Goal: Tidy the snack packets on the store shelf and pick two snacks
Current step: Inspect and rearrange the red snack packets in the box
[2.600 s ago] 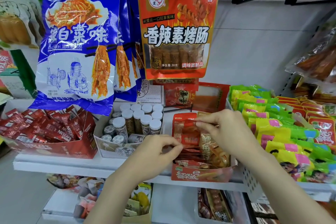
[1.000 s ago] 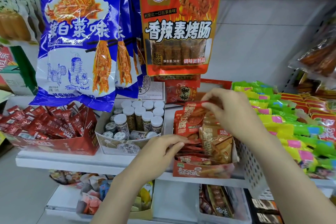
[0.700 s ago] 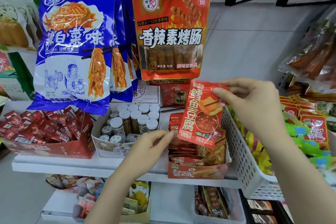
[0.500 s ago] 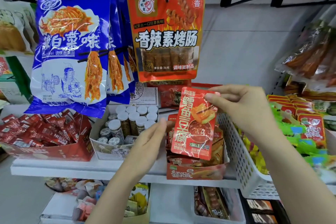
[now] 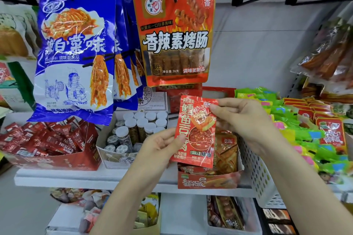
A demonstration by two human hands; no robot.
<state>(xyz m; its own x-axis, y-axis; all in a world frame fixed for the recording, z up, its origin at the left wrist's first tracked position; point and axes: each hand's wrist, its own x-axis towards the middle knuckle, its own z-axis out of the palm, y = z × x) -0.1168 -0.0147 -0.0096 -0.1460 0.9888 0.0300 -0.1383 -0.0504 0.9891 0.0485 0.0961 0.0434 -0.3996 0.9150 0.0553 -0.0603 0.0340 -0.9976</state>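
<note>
Above the red display box point(image 5: 208, 180), both hands now pinch the red snack packet point(image 5: 195, 133): left hand point(image 5: 158, 147) newly grasping its lower edge, right hand point(image 5: 242, 118) its top corner. Behind, jars point(image 5: 145, 122); overhead, hanging sausage pack point(image 5: 174, 38).

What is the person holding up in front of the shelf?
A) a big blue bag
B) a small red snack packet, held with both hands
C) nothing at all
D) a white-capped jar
B: the red snack packet is pinched at its upper right corner by the right hand and at its left edge by the left hand, above the red display box.
</note>
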